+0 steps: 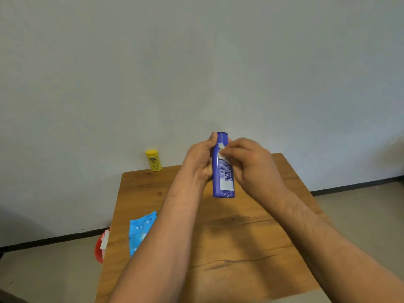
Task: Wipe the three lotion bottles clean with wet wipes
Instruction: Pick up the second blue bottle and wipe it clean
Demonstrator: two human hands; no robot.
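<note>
Bare forearms [166, 248] reach over the brown wooden bench [240, 237]. The left hand [200, 160] grips a tall blue plastic lotion bottle [224, 180] upright above the bench. The right hand [251, 162] pinches a small white wet wipe [222, 153] against its upper part. A short yellow plastic lotion bottle [154, 160] stands at the far left corner.

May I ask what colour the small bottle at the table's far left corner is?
The small bottle is yellow, clearest in the head view.
</note>
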